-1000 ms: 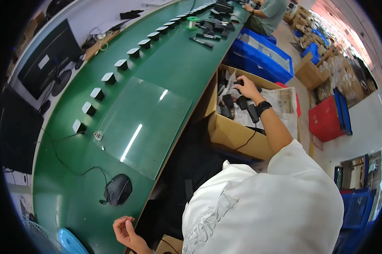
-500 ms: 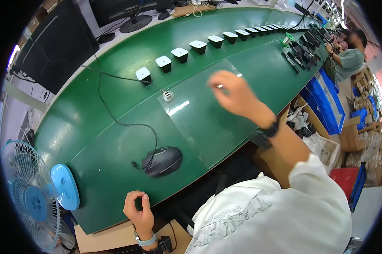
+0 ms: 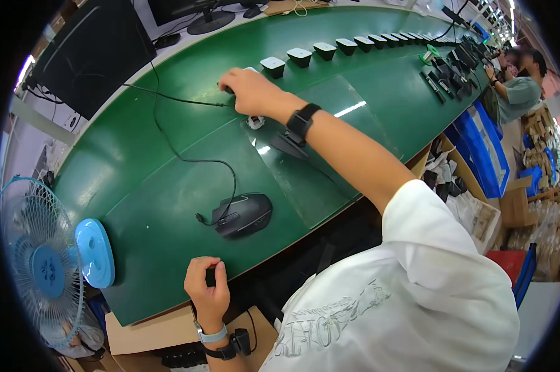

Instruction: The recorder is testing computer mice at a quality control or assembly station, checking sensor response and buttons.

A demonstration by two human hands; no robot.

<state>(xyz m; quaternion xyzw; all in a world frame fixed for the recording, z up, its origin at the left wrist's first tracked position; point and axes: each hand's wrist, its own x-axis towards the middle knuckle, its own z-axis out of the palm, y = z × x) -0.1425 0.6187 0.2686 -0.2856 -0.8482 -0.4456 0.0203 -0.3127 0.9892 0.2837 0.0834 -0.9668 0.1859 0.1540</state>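
My right hand (image 3: 255, 96) reaches to the near left end of a row of small tapered black blocks with white tops (image 3: 299, 57). Its fingers are bent around a dark block (image 3: 229, 90), mostly hidden beneath them. Just below the wrist lies a small white USB connector block (image 3: 255, 122), partly covered by the hand. My left hand (image 3: 207, 288) hovers by the table's near edge, curled with thumb toward forefinger, and nothing shows in it. Between the hands a black computer mouse (image 3: 246, 216) rests on the green table mat (image 3: 143, 242), its cable looping over it.
A clear sheet (image 3: 329, 173) lies on the mat under my right forearm. A blue fan (image 3: 44, 266) stands at the left and a monitor (image 3: 94, 56) at the back left. Farther right are dark parts (image 3: 444, 77), a solder spool (image 3: 428, 56) and a seated person (image 3: 521, 93).
My right hand has swung left and away from me, from above the clear sheet to the first block of the row. The left hand stays curled in nearly the same place. The view has shifted slightly.
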